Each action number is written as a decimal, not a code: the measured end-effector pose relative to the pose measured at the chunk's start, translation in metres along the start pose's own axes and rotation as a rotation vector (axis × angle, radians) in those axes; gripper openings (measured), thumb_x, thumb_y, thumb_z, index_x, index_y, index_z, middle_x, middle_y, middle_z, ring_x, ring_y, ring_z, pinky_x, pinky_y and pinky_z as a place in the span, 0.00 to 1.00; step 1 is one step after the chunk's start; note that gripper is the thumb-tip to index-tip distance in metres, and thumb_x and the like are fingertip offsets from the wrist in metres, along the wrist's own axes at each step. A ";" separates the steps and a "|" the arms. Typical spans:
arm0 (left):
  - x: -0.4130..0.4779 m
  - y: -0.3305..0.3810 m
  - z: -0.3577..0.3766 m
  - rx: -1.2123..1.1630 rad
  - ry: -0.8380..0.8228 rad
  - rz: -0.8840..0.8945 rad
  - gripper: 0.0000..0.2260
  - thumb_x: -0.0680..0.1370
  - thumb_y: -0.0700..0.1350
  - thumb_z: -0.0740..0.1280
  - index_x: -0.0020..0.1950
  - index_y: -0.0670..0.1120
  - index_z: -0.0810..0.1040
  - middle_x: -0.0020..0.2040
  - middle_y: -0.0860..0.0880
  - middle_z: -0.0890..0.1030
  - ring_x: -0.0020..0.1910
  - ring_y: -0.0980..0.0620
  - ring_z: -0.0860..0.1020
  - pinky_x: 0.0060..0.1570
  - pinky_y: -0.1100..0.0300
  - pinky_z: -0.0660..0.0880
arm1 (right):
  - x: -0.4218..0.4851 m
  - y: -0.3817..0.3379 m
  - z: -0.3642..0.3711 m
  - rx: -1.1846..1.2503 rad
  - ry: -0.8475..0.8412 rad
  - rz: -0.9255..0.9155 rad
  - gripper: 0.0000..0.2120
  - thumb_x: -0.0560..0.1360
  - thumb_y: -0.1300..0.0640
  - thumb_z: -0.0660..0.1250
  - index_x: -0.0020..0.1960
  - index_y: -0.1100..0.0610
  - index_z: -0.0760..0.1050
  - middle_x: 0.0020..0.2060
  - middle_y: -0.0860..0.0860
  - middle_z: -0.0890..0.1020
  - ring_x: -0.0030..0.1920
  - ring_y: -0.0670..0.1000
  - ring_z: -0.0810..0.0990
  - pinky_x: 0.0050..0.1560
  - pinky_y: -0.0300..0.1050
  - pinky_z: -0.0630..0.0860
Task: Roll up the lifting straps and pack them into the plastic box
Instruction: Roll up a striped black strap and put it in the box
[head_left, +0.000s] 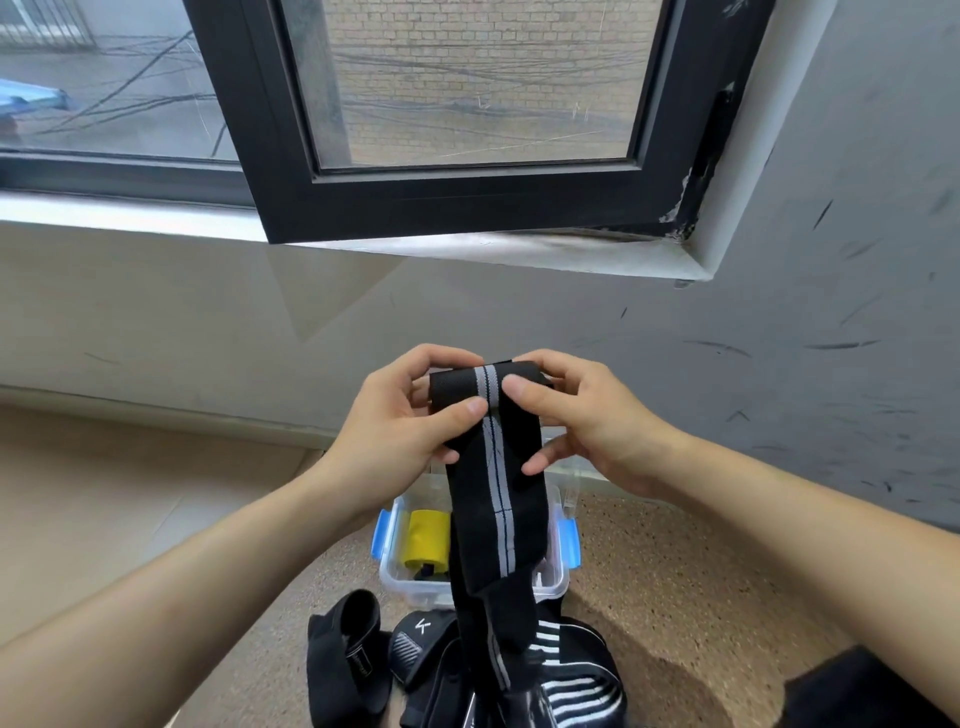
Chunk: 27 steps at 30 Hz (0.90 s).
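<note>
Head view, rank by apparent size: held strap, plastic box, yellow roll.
1-2. strap and box: similar; strap is nearer and hides part of the box.
3. yellow roll, smallest.

A black strap (496, 499) with a grey centre stripe hangs upright, its top end rolled, its tail trailing down across the clear plastic box (410, 590) with blue latches. A yellow roll (427, 540) lies inside the box at 9 o'clock. More black straps (566, 670) lie heaped at the box's 6 o'clock.
</note>
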<state>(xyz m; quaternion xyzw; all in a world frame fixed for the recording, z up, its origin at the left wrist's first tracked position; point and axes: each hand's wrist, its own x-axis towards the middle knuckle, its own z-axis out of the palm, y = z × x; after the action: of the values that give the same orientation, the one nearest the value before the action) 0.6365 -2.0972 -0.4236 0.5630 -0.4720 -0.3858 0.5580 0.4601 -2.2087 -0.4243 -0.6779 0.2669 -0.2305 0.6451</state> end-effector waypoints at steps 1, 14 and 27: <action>0.000 0.000 0.000 0.008 -0.004 0.015 0.12 0.78 0.34 0.71 0.59 0.45 0.80 0.47 0.45 0.85 0.41 0.53 0.84 0.33 0.63 0.78 | 0.000 0.000 0.001 0.008 0.000 0.005 0.11 0.79 0.53 0.70 0.59 0.58 0.79 0.51 0.56 0.82 0.54 0.55 0.86 0.37 0.49 0.83; -0.001 0.003 0.001 0.041 -0.089 -0.197 0.13 0.81 0.55 0.65 0.62 0.53 0.81 0.55 0.49 0.86 0.50 0.52 0.86 0.33 0.60 0.78 | -0.002 -0.004 0.003 0.068 0.091 -0.086 0.11 0.76 0.67 0.71 0.56 0.58 0.79 0.48 0.57 0.81 0.44 0.53 0.85 0.34 0.43 0.82; 0.000 0.001 0.000 -0.006 -0.001 -0.121 0.11 0.79 0.40 0.72 0.61 0.48 0.80 0.44 0.48 0.86 0.35 0.57 0.83 0.27 0.65 0.73 | 0.002 -0.005 0.002 0.025 0.044 0.015 0.20 0.71 0.57 0.77 0.62 0.52 0.78 0.51 0.59 0.77 0.48 0.55 0.85 0.33 0.45 0.82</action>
<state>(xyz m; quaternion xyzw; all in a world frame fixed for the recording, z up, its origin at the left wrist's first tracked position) 0.6369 -2.0973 -0.4229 0.5888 -0.4364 -0.4205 0.5349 0.4633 -2.2079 -0.4195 -0.6625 0.2831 -0.2436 0.6493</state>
